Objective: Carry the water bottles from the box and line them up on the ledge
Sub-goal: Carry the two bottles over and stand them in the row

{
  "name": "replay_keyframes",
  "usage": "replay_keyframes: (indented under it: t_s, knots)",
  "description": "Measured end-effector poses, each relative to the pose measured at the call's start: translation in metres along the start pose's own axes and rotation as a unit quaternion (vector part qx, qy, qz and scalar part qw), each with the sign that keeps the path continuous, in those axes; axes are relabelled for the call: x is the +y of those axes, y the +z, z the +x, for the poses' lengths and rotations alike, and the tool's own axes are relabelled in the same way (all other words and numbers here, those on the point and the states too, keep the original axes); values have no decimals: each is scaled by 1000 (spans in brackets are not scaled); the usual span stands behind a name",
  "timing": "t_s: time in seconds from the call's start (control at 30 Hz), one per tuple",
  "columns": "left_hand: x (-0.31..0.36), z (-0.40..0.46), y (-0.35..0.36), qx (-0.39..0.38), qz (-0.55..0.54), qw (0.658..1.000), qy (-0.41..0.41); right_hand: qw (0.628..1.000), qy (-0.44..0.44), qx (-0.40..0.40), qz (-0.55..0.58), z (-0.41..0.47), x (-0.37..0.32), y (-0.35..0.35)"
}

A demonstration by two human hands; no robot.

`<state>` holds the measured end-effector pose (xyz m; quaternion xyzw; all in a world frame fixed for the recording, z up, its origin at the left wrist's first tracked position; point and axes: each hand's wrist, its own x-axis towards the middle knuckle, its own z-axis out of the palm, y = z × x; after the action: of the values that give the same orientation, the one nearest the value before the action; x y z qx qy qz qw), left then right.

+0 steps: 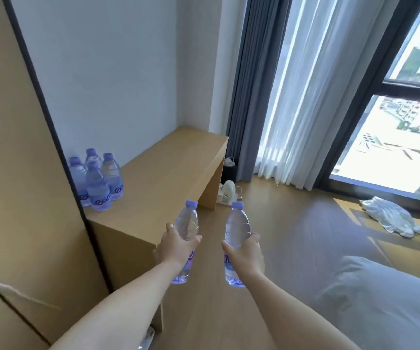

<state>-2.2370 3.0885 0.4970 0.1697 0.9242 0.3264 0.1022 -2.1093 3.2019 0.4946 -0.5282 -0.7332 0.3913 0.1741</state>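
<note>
My left hand (pixel 176 246) grips a clear water bottle (pixel 187 223) with a purple cap, held upright in the air just off the near corner of the wooden ledge (pixel 168 168). My right hand (pixel 245 251) grips a second, matching bottle (pixel 236 223), also upright, above the floor. Several more bottles (pixel 97 178) with purple labels stand in a tight cluster at the ledge's left end, against the tall wooden panel. The box is not in view.
A tall wooden panel (pixel 14 173) with a dark edge rises left of the ledge. A small white appliance (pixel 227 193) sits on the floor by the ledge's far leg. Curtains (pixel 279 97) and a window are ahead, white cloth (pixel 390 215) lies on the floor, and a bed corner (pixel 380 299) is at the lower right.
</note>
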Motion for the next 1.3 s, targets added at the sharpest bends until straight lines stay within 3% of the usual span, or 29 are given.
replay_keyframes:
  t_s: [0.13,0.43,0.73,1.07,1.3]
  knots:
    - [34,82,7,-3,11,1000,9,1000,-9,6,16,72,-39,12]
    - [71,208,29,19,-11,996,-89,996,-53,-77,9,211,-95,65]
    - [81,294,39,136,-31,968,-208,971,-136,-194,-29,330,-166,121]
    - [39,304,16,260,-100,899,-338,892,-258,-369,-36,320,-213,201]
    - [-14,303,-15,342,-244,852,-313,849,-264,-458,-17,286,-251,258]
